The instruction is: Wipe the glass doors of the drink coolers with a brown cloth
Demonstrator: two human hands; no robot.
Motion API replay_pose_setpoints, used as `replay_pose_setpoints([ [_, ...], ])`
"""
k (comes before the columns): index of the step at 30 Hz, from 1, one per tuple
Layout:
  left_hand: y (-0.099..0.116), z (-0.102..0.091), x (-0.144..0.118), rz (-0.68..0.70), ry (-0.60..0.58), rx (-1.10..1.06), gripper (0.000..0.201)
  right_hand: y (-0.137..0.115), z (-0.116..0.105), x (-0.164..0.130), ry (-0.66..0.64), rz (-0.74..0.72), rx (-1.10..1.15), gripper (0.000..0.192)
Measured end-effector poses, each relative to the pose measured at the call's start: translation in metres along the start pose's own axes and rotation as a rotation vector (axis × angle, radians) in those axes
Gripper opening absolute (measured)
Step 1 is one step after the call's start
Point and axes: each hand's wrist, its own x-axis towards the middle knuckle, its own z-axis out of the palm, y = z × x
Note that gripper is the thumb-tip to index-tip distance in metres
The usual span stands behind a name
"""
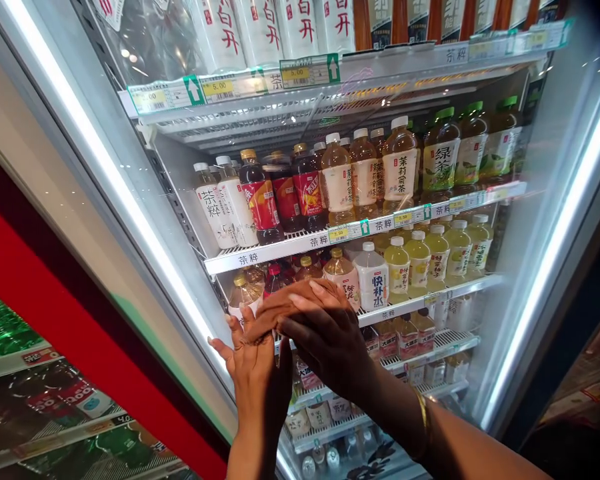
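Note:
A folded brown cloth (290,301) is held up between my two hands in front of a lit drinks cooler. My right hand (327,333) lies over the cloth, its fingers bent onto the upper side. A gold-coloured bangle (422,427) circles the right wrist. Lower and to the left, my left hand (254,363) has the cloth's near end against its palm, with several fingers spread upward. Part of the left-hand grip is hidden by the cloth and the right hand. Just beyond the cloth stands a white bottle (373,277) with blue lettering.
Tea bottles (399,160) line the middle shelf (280,252), with yellowish bottles (417,259) on the one below. White-labelled bottles (300,27) stand on top. A bright light strip (125,220) runs down the left side. Beside it is a red panel (95,313) and another drinks shelf (40,440).

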Motion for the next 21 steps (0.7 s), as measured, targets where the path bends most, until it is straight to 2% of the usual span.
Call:
replay_pose_setpoints([
  [2, -0.004, -0.003, -0.004, -0.002, -0.024, -0.002, 0.082, 0.005, -0.003, -0.014, -0.014, 0.013, 0.015, 0.047],
  [4, -0.007, -0.005, -0.006, -0.01, -0.037, -0.009, 0.083, 0.01, -0.006, -0.014, 0.043, 0.071, 0.017, 0.045],
  [7, -0.01, -0.004, -0.008, -0.038, -0.026, -0.024, 0.083, 0.007, -0.002, 0.011, 0.131, 0.161, 0.031, 0.04],
  [10, -0.013, 0.0, -0.013, -0.121, -0.019, -0.026, 0.08, -0.01, 0.013, 0.03, 0.11, 0.124, 0.076, 0.034],
  [12, -0.015, 0.001, -0.018, -0.16, -0.034, -0.026, 0.074, -0.019, 0.021, 0.023, 0.053, 0.021, 0.099, 0.033],
  [15, -0.017, -0.002, -0.028, -0.178, -0.066, -0.016, 0.069, -0.018, 0.022, -0.012, -0.026, -0.087, 0.093, 0.035],
  [18, -0.019, -0.007, -0.034, -0.134, -0.079, 0.008, 0.075, -0.007, 0.008, -0.033, -0.031, -0.025, 0.066, 0.037],
  [21, -0.019, -0.011, -0.035, -0.089, -0.086, 0.007, 0.081, -0.002, -0.003, -0.015, 0.031, 0.124, 0.063, 0.042],
])
